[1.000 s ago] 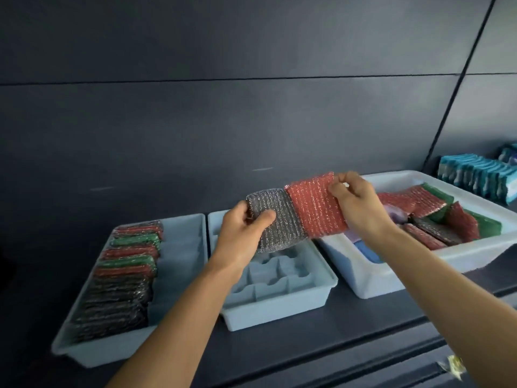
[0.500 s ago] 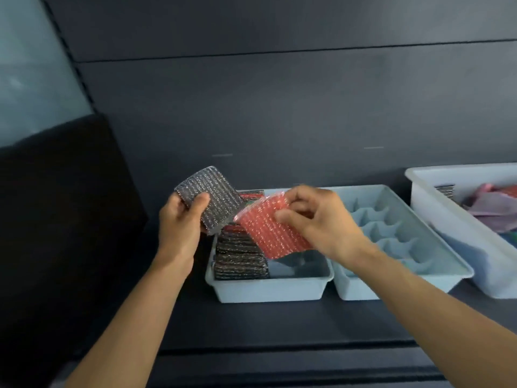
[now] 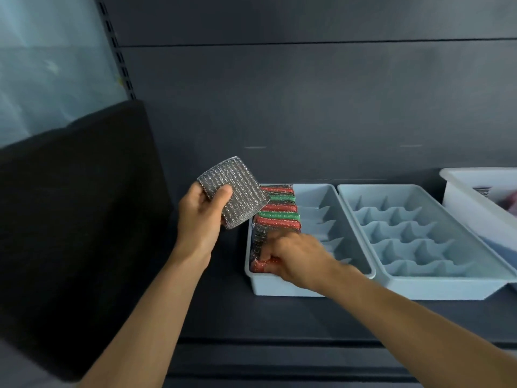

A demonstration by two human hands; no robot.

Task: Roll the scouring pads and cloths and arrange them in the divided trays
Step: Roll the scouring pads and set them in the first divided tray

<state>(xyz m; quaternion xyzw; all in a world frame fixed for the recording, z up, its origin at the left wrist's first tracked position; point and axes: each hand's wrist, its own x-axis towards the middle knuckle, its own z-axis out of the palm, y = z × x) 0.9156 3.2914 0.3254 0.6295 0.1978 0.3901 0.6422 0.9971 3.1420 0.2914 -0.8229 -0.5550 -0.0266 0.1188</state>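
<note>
Our left grip [image 3: 198, 219] clutches the silver pad [image 3: 232, 196]; our right grip [image 3: 296, 256] pinches the red pad [image 3: 260, 266] inside the left tray [image 3: 279, 287].

We see glittery, rough metallic mesh on the silver scouring pad [image 3: 236, 193] and the red scouring pad [image 3: 259, 266], and smooth matt plastic on the right divided tray [image 3: 419, 189].

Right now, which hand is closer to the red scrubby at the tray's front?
Right. The right hand holds the red pad down in the front slot of the tray; the left hand is up and left of it, holding the silver pad.
</note>
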